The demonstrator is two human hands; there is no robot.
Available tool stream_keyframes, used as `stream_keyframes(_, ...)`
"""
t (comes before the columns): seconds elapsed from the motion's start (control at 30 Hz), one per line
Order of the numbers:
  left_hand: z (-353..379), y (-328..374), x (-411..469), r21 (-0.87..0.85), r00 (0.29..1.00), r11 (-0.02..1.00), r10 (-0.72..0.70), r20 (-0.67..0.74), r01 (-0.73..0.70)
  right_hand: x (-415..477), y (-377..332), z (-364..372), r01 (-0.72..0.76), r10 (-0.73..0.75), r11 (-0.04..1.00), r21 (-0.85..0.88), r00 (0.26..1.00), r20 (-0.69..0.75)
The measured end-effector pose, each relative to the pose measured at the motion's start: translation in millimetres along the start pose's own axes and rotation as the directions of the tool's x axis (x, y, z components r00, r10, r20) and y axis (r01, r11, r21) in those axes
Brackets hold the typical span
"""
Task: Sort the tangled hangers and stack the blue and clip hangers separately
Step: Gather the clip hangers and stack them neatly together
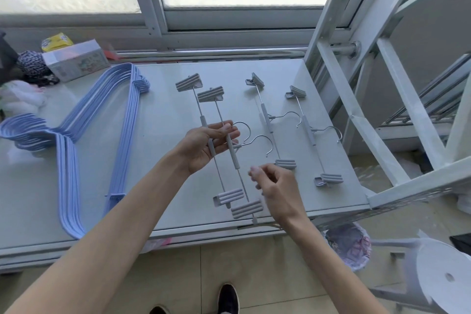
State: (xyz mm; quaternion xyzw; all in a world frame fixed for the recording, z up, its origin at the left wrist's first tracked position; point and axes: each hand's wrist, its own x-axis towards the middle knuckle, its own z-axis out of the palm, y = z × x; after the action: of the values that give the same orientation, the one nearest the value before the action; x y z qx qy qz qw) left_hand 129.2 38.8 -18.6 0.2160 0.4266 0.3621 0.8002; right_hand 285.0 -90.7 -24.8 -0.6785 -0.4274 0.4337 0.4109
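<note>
Shoes [228, 298] at the bottom edge, two of them, toes to the bench [163, 107]. Left hand [207, 146], palm up, fingers curled round the grey sleeves of two clip hangers [235, 158], hooks pointing right. Right hand [276, 187] hovers just beside their lower clips, fingers loosely curled, blurred, gripping nothing. Two more clip hangers [267, 122] lie side by side further right. That makes four. Blue hangers [66, 166] sit nested at far left, packed too tight to count.
</note>
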Motion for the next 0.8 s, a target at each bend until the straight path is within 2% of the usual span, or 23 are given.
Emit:
stream_keyframes(0.07, -2.5, 1.4, -1.1, -0.001, 1.000, 1.000, -0.003, -0.009, 0.003, 5.1, 1.2, -8.9, -0.010, 0.012, 1.000, 0.010, 0.985, -0.174)
stream_keyframes(0.13, -5.6, 3.0, -2.4, 0.001, 1.000, 1.000, -0.004, -0.016, 0.004, 16.4, 1.5, -18.1, -0.014, 0.011, 1.000, -0.006, 0.938, -0.348)
stream_keyframes(0.23, -9.4, 4.5, -4.8, 0.004, 1.000, 1.000, -0.011, -0.021, 0.011, 42.8, 0.0, -27.8, -0.073, -0.013, 0.982, -0.174, 0.894, -0.448)
stream_keyframes(0.37, -12.4, 6.0, -7.5, 0.000, 1.000, 1.000, -0.025, -0.007, 0.025, 79.6, 1.1, -30.2, -0.123, -0.040, 0.895, -0.429, 0.935, -0.352)
stream_keyframes(0.43, -12.9, 6.3, -7.9, 0.008, 1.000, 0.999, -0.031, -0.003, 0.031, 91.4, -0.1, -28.7, -0.124, -0.034, 0.855, -0.504, 0.955, -0.293)
stream_keyframes(0.63, -16.8, 7.7, -6.9, -0.015, 0.999, 0.999, -0.031, -0.041, 0.030, 97.1, -4.7, -17.3, -0.097, 0.008, 0.834, -0.542, 0.986, -0.164)
stream_keyframes(0.8, -20.8, 11.8, -4.4, -0.007, 0.997, 0.999, -0.036, -0.069, 0.036, 78.7, -6.6, -16.4, 0.004, -0.133, 0.884, -0.467, 0.960, -0.245)
